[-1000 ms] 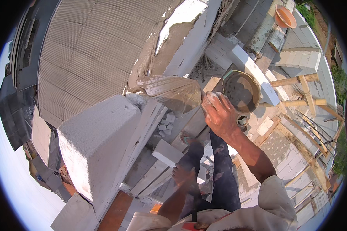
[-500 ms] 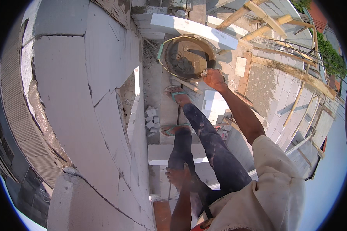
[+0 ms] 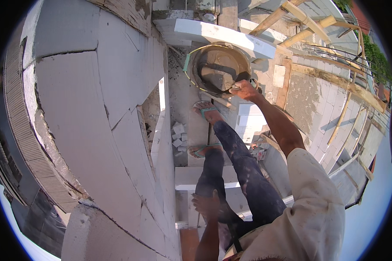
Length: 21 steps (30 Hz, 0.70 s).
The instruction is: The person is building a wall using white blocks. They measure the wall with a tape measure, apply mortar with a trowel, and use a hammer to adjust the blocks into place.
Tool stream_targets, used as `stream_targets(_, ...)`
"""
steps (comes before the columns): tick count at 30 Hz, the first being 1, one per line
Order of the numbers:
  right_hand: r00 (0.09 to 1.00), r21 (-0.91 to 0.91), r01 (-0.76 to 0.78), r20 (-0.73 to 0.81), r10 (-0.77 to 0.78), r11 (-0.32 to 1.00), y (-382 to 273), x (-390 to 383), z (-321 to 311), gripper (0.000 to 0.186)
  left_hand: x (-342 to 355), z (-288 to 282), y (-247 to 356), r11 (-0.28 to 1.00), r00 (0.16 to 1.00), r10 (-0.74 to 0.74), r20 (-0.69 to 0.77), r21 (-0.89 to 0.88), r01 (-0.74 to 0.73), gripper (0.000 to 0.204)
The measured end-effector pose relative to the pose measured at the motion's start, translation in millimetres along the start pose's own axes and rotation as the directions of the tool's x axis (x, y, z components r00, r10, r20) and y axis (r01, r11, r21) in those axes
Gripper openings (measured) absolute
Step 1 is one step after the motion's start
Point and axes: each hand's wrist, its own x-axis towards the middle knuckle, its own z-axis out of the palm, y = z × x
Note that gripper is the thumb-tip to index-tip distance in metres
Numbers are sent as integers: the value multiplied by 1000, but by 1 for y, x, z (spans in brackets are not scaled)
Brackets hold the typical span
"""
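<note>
My right hand [image 3: 245,90] is closed at the near right rim of a round black bucket [image 3: 196,85]. It grips what looks like a trowel, its handle mostly hidden by my fingers. The broad, mortar-coated blade [image 3: 217,77] dips into the bucket. Wet grey-brown mortar [image 3: 222,55] lies inside and coats the walls. The bucket's thin yellowish bail, with a green grip [image 3: 187,63], leans over to the left side. My left hand [image 3: 207,204] rests on my left leg in dark trousers, fingers spread, holding nothing.
A tall wall of pale blocks [image 3: 74,100] runs along my left. A white block [image 3: 222,37] lies beyond the bucket. Broken block pieces [image 3: 178,135] lie near my sandalled feet [image 3: 209,112]. Wooden poles [image 3: 309,32] and a long timber [image 3: 335,80] stand off to the right.
The trowel blade now shows in the bucket, where mortar and a dark shadow showed before. My right hand stays by the rim. The whole view has shifted slightly; my left hand stays on my leg.
</note>
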Motion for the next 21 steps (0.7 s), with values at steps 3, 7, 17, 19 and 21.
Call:
stream_targets(3,998,-96,44,-33,-47,994,-34,-35,-4,36,1,-7,0,1000,1000,-1,15,1,1,112)
stream_targets(7,972,-61,166,-158,-173,984,-171,-89,-14,37,6,4,-7,999,1000,-21,-11,28,21,112)
stream_targets(17,963,387,269,-104,-249,882,-491,-89,-52,33,7,13,-3,997,998,-62,-4,-48,62,113)
stream_targets(19,945,563,314,-110,-308,764,-540,-64,-59,35,5,15,-4,995,997,-74,17,-63,75,113)
stream_targets(21,950,791,239,-70,-305,563,-587,-42,-74,38,5,16,-5,994,996,-80,29,-71,81,113)
